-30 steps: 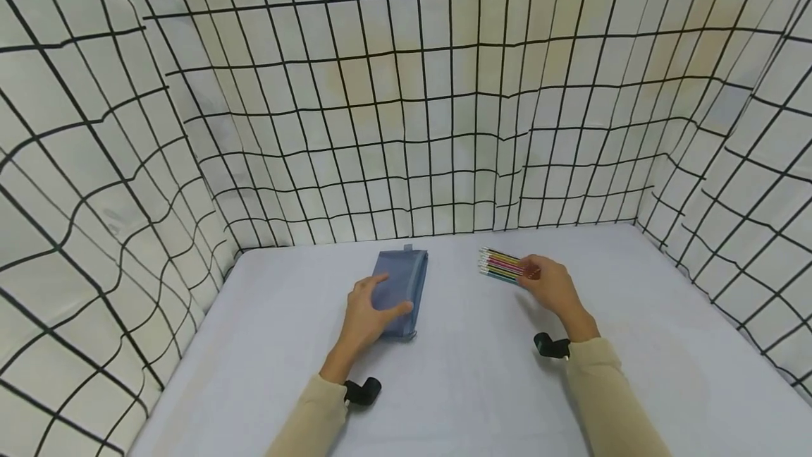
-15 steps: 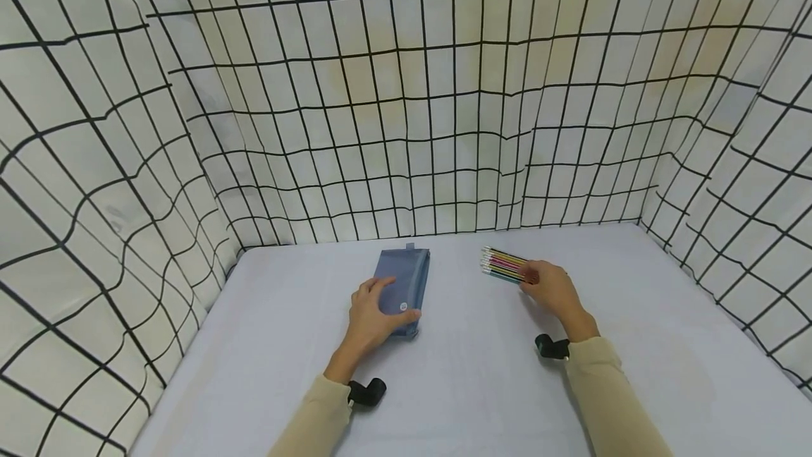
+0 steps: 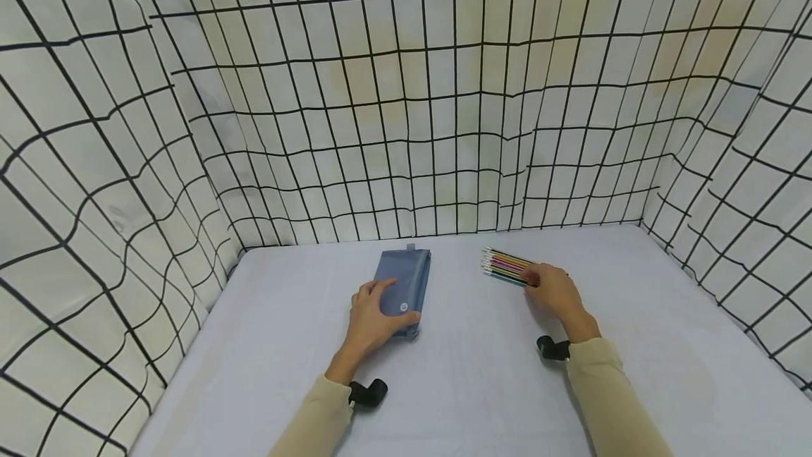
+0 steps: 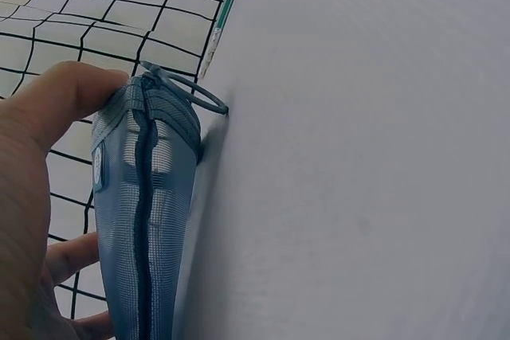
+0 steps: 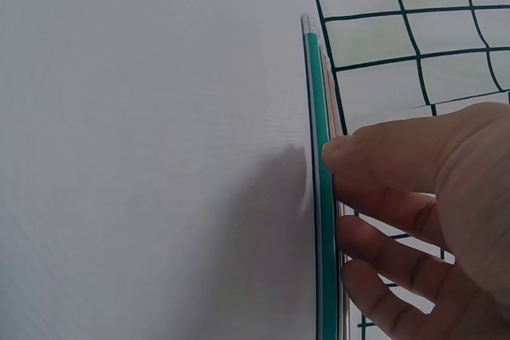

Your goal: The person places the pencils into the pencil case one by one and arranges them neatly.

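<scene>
A blue mesh zip pouch (image 3: pixel 401 273) lies on the white table, its zipped side (image 4: pixel 145 197) toward the left wrist camera. My left hand (image 3: pixel 371 316) rests over its lower part, thumb and fingers spread apart. The thumb tip lies at the pouch's near end, by the zip pull loop (image 4: pixel 211 101); the other fingertips are partly hidden behind the upper face. To the right, a flat row of several coloured pencils (image 3: pixel 504 265) lies side by side. My right hand (image 3: pixel 555 291) pinches their right end, the thumb against a green pencil (image 5: pixel 321 109) and the other fingers across the row.
A white table (image 3: pixel 457 386) spreads under both hands. Behind and at the sides stand white walls (image 3: pixel 438 115) covered by a black grid net. Black wrist cameras (image 3: pixel 368 393) sit on both wrists, below beige sleeves. Bare table separates the pouch from the pencils.
My left hand has shifted slightly right and down over the pouch, uncovering a round white mark. My right hand has slid a little toward the pencils' right end; the pencils stay in place.
</scene>
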Demonstrator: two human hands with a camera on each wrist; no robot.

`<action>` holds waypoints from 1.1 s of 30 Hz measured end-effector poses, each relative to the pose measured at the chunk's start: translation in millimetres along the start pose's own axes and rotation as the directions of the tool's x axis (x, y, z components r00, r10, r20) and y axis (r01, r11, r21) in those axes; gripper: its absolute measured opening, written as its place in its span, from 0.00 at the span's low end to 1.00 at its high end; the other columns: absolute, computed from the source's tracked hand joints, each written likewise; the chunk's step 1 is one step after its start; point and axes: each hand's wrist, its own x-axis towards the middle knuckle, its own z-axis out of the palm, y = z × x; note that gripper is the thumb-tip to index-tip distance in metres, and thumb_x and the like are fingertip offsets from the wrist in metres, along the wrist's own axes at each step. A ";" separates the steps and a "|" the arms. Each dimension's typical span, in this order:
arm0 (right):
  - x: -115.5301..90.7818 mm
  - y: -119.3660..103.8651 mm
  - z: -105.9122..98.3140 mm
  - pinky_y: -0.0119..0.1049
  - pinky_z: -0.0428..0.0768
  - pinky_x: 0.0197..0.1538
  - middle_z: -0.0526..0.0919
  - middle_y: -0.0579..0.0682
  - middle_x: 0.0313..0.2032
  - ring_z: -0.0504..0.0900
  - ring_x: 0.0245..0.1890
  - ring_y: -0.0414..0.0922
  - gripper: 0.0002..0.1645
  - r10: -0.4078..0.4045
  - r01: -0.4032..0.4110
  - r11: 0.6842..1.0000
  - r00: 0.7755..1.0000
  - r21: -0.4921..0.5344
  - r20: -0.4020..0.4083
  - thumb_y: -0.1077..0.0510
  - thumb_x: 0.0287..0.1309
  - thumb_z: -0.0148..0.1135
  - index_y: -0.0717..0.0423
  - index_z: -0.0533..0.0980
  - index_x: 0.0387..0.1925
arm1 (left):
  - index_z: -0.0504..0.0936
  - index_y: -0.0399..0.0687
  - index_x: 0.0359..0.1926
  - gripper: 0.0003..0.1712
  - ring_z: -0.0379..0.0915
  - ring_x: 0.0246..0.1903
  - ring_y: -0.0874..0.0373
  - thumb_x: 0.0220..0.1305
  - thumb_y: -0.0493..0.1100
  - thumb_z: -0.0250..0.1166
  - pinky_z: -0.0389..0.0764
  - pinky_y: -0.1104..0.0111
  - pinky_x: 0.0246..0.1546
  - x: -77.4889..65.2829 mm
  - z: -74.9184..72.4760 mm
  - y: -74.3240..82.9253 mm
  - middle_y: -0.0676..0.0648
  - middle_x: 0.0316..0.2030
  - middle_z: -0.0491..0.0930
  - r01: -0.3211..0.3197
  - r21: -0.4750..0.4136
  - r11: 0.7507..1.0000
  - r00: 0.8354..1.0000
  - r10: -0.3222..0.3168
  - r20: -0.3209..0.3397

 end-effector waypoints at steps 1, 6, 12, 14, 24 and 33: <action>0.0 -0.2 0.2 0.55 0.78 0.54 0.85 0.59 0.46 0.81 0.46 0.55 0.17 0.001 -0.001 1.000 1.000 -0.002 0.002 0.63 0.62 0.64 0.61 0.83 0.52 | 0.72 0.57 0.71 0.50 0.55 0.72 0.36 0.47 0.65 0.77 0.66 0.38 0.66 -0.2 0.0 -0.2 0.36 0.74 0.60 0.001 -0.001 1.000 1.000 -0.001 -0.003; -0.6 -1.1 1.5 0.53 0.78 0.51 0.85 0.59 0.45 0.79 0.44 0.54 0.16 0.011 -0.011 1.000 1.000 -0.011 0.011 0.64 0.62 0.64 0.60 0.83 0.52 | 0.72 0.56 0.71 0.50 0.55 0.71 0.37 0.48 0.64 0.77 0.65 0.38 0.66 -1.0 0.1 -0.2 0.35 0.73 0.61 0.013 -0.007 1.000 1.000 -0.013 -0.010; -0.7 -0.2 2.4 0.46 0.76 0.43 0.84 0.55 0.39 0.77 0.39 0.51 0.14 -0.008 0.008 1.000 1.000 -0.012 0.021 0.66 0.60 0.64 0.58 0.84 0.48 | 0.72 0.55 0.71 0.49 0.55 0.71 0.37 0.49 0.63 0.77 0.65 0.37 0.66 -1.8 0.2 0.2 0.35 0.73 0.61 0.019 -0.015 1.000 1.000 -0.020 -0.010; -0.5 0.4 2.6 0.45 0.75 0.42 0.84 0.54 0.38 0.77 0.38 0.50 0.13 -0.021 0.021 1.000 1.000 -0.016 0.019 0.66 0.60 0.64 0.58 0.84 0.47 | 0.72 0.54 0.71 0.49 0.55 0.72 0.37 0.49 0.63 0.77 0.65 0.37 0.66 -2.2 0.0 0.3 0.35 0.73 0.61 0.019 -0.020 1.000 1.000 -0.019 -0.011; -0.3 1.0 3.3 0.46 0.77 0.45 0.85 0.54 0.39 0.78 0.39 0.49 0.10 -0.032 0.033 0.999 0.999 -0.036 0.040 0.64 0.62 0.64 0.58 0.84 0.45 | 0.72 0.54 0.71 0.49 0.52 0.73 0.36 0.50 0.63 0.77 0.64 0.36 0.66 -2.9 -1.4 -0.5 0.35 0.74 0.60 0.016 -0.033 0.999 1.000 -0.016 0.002; 1.0 -0.2 -0.4 0.46 0.77 0.45 0.84 0.54 0.41 0.78 0.41 0.49 0.13 -0.077 0.077 0.997 0.996 0.005 0.046 0.63 0.64 0.61 0.58 0.84 0.49 | 0.72 0.56 0.71 0.48 0.52 0.73 0.37 0.50 0.63 0.77 0.64 0.36 0.66 -2.3 -1.7 -1.6 0.36 0.74 0.59 0.021 -0.043 0.999 1.000 -0.020 0.002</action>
